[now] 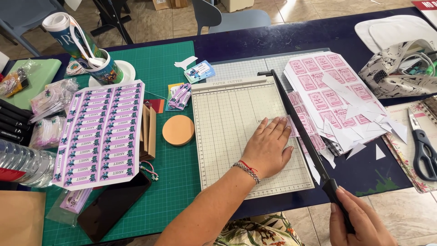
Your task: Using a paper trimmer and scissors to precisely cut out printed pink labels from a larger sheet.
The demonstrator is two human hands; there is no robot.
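Observation:
A grey gridded paper cutter (227, 114) lies on the dark table. My left hand (267, 146) lies flat on its board, fingers spread, pressing a small pink printed strip (292, 126) against the blade line. My right hand (359, 221) is closed around the black handle at the near end of the cutter's blade arm (298, 123), which lies down along the board's right edge. To the right of the blade rests a stack of pink printed sheets (327, 86) with white paper offcuts (359, 132) on top.
A purple label sheet (102, 132) lies on a green cutting mat (168, 182), with a round orange disc (178, 130), a black phone (114, 205), a plastic bottle (22, 164) and a printed tube (86, 50). Scissors (423, 148) and a patterned pouch (400, 68) sit at right.

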